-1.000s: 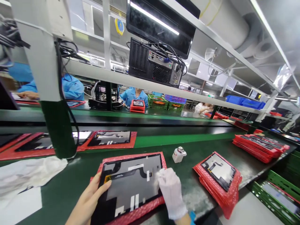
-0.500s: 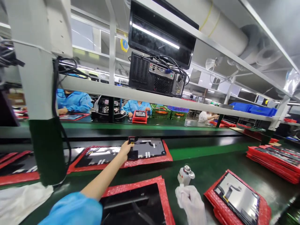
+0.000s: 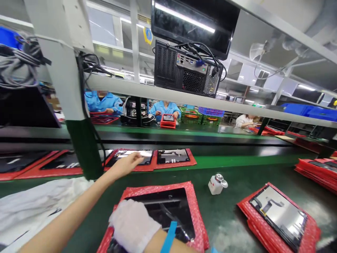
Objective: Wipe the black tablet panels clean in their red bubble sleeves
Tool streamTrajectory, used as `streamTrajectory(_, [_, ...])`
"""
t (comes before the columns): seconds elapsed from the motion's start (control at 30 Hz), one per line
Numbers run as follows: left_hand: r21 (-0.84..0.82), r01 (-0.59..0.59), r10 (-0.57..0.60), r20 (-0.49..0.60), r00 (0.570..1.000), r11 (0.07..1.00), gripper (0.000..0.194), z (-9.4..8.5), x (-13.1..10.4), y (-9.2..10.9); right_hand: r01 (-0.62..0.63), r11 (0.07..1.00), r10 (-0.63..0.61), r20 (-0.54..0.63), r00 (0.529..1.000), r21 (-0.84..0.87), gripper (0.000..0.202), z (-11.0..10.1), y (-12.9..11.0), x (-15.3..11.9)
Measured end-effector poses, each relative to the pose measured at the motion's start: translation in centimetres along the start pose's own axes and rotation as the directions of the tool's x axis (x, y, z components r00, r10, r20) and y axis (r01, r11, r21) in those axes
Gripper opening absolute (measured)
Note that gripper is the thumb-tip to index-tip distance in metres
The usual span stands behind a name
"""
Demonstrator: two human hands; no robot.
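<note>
My bare left hand (image 3: 129, 163) hovers over a tablet-like display panel (image 3: 119, 157) in the row of red-wrapped panels. Its fingers are loosely apart, with nothing visible between them. In front of me, a black glossy screen (image 3: 176, 202) rests on a stack of red bubble-wrap sheets (image 3: 196, 207). My white-gloved right hand (image 3: 134, 225) lies over the left part of that screen; its fingers are hidden behind the back of the glove. To the right stands a small white pump bottle (image 3: 216, 184) with a metal top and its lid flipped aside, apart from both hands.
On the right sits a red-wrapped stack topped by a silver-backed panel (image 3: 281, 212); another red stack (image 3: 318, 170) is beyond it. A white cloth (image 3: 44, 203) lies left, near a post (image 3: 84, 151). A shelf bar (image 3: 126, 88) crosses overhead. Several co-workers sit across the bench.
My left hand has drawn away from the right-end panel in the row. My right hand has let go of the pump bottle and moved left onto the black screen. The camera view has shifted.
</note>
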State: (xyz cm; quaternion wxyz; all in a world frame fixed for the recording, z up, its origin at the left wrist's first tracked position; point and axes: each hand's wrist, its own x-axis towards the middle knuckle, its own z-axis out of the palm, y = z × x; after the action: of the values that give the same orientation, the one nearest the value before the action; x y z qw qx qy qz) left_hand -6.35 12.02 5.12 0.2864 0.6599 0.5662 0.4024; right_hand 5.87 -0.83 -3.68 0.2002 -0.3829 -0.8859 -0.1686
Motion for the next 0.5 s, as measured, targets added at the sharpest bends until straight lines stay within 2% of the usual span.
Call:
streamTrajectory(0.03, [0.036, 0.006, -0.005, -0.025, 1.000, 0.999, 0.021, -0.9, -2.4, -0.9, -0.040, 0.999, 0.040, 0.025, 0.999, 0.009, 0.015, -0.4, 1.0, -0.3])
streamTrajectory(0.07, [0.065, 0.019, -0.017, -0.032, 0.999, 0.998, 0.026, -1.5, -4.8, -1.8, -0.130, 0.992, 0.130, 0.048, 0.990, -0.004, 0.016, -1.0, 2.7, -1.2])
streamTrajectory(0.1, [0.085, 0.030, -0.028, -0.019, 0.999, 0.996, 0.029, -1.7, -7.1, -2.7, -0.306, 0.950, 0.308, 0.023, 0.951, -0.063, 0.016, -1.7, 4.8, -2.6])
streamTrajectory(0.17, [0.087, 0.074, -0.081, 0.088, 0.993, 0.993, 0.033, -1.4, -11.1, -4.2, -0.495, 0.862, 0.491, -0.063, 0.869, -0.111, 0.010, -2.9, 8.4, -6.0])
streamTrajectory(0.2, [0.050, 0.089, -0.096, 0.145, 0.985, 0.995, 0.035, -0.9, -12.6, -4.6, -0.553, 0.823, 0.545, -0.095, 0.833, -0.129, 0.013, -3.1, 9.1, -7.4])
streamTrajectory(0.23, [0.005, 0.111, -0.109, 0.189, 0.976, 0.994, 0.038, -0.4, -13.7, -4.9, -0.579, 0.805, 0.563, -0.138, 0.815, -0.131, 0.017, -3.2, 8.7, -8.4])
streamTrajectory(0.27, [-0.044, 0.130, -0.117, 0.214, 0.970, 0.991, 0.040, 0.2, -14.5, -4.9, -0.586, 0.800, 0.562, -0.181, 0.807, -0.129, 0.021, -2.9, 7.1, -9.0])
streamTrajectory(0.3, [-0.089, 0.144, -0.121, 0.219, 0.968, 0.986, 0.042, 0.8, -15.0, -4.9, -0.577, 0.808, 0.538, -0.249, 0.805, -0.120, 0.025, -2.4, 4.5, -9.1])
streamTrajectory(0.4, [-0.134, 0.184, -0.153, 0.215, 0.965, 0.974, 0.048, 1.8, -15.3, -4.7, -0.491, 0.863, 0.440, -0.303, 0.845, -0.116, 0.028, -0.4, -4.7, -8.2])
streamTrajectory(0.43, [-0.138, 0.196, -0.161, 0.226, 0.961, 0.971, 0.050, 2.0, -15.3, -4.8, -0.434, 0.893, 0.372, -0.344, 0.862, -0.123, 0.027, 0.2, -6.7, -8.1])
streamTrajectory(0.47, [-0.153, 0.217, -0.176, 0.247, 0.953, 0.964, 0.051, 2.0, -15.3, -4.9, -0.418, 0.900, 0.349, -0.367, 0.862, -0.126, 0.024, 0.5, -7.7, -8.4])
streamTrajectory(0.5, [-0.174, 0.246, -0.193, 0.274, 0.942, 0.954, 0.053, 2.1, -15.3, -5.0, -0.418, 0.899, 0.342, -0.389, 0.855, -0.128, 0.019, 0.6, -7.5, -9.1])
